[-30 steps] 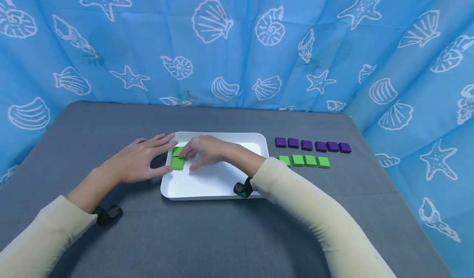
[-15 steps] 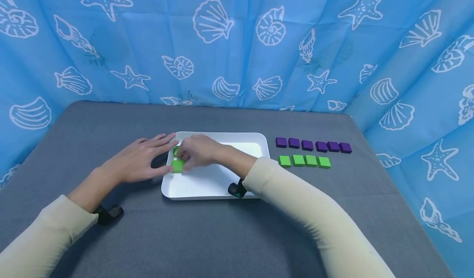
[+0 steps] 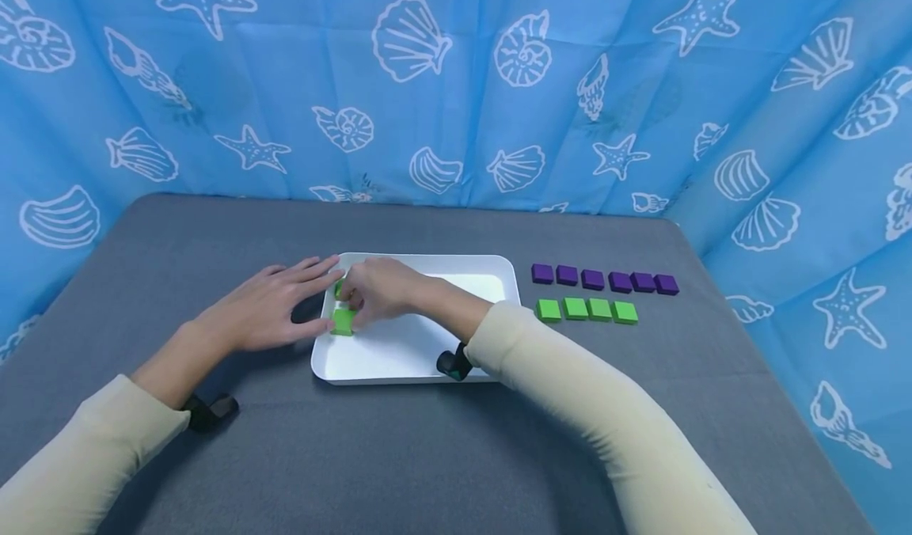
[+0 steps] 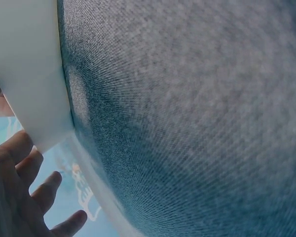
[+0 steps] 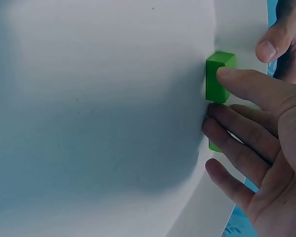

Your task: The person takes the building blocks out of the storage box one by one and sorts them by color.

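Note:
A white tray [image 3: 420,353] lies on the grey cloth, with two green blocks inside along its left wall. My right hand [image 3: 388,286] reaches into it and pinches the nearer green block [image 3: 343,322]; in the right wrist view the thumb presses on that block's side. The other fingers dip beside it, partly covering the farther green block [image 3: 338,289]. A small gap separates the two blocks. My left hand [image 3: 271,305], fingers spread, rests at the tray's left rim and holds nothing. In the left wrist view its fingers show beside the tray's outer wall.
Right of the tray, several purple blocks [image 3: 592,279] stand in a row. A shorter row of several green blocks [image 3: 598,309] runs in front of them. Behind the table hangs a blue curtain [image 3: 456,108] with white seashell prints.
My right hand has moved slightly left and closed in on the blocks. The nearer green block has shifted toward me, opening a gap from the farther one. The left hand stays put.

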### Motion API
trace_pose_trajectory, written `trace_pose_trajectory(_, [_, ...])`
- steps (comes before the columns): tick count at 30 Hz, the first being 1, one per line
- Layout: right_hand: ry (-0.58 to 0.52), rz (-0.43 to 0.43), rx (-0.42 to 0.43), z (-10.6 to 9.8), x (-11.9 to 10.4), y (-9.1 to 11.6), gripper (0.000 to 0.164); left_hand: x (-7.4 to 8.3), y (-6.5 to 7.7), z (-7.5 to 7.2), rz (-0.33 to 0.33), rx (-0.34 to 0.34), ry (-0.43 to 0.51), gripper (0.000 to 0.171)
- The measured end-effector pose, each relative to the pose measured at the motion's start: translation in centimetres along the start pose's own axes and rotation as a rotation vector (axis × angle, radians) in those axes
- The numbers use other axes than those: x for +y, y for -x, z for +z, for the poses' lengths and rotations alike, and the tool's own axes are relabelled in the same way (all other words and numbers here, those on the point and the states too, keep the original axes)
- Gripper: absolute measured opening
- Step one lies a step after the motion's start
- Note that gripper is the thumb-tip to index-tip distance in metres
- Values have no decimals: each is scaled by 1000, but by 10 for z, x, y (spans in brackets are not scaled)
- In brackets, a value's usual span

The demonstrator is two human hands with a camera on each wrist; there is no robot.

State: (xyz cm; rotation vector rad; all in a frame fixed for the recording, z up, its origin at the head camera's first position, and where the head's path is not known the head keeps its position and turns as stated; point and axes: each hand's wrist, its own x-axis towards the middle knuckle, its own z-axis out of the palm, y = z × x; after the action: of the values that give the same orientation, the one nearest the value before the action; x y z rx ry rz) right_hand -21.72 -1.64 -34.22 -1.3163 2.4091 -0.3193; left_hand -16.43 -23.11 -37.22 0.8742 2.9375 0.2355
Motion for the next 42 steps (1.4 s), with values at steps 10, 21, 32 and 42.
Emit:
trace_pose_trajectory(10, [34, 8, -2, 2, -2, -1, 53, 2, 1, -1, -6, -3, -2, 80])
trace_pose_trajectory(21, [6, -6, -19, 1, 0, 4, 46, 2, 1, -1, -1, 0, 6, 79])
trace_pose_trajectory(32, [-25, -37, -32, -5, 11, 31, 42, 2, 0, -1, 0, -13, 5, 80])
trace_pose_trajectory(42, [-67, -27, 40, -16, 31, 77, 39, 4, 0, -3, -17, -21, 3, 81])
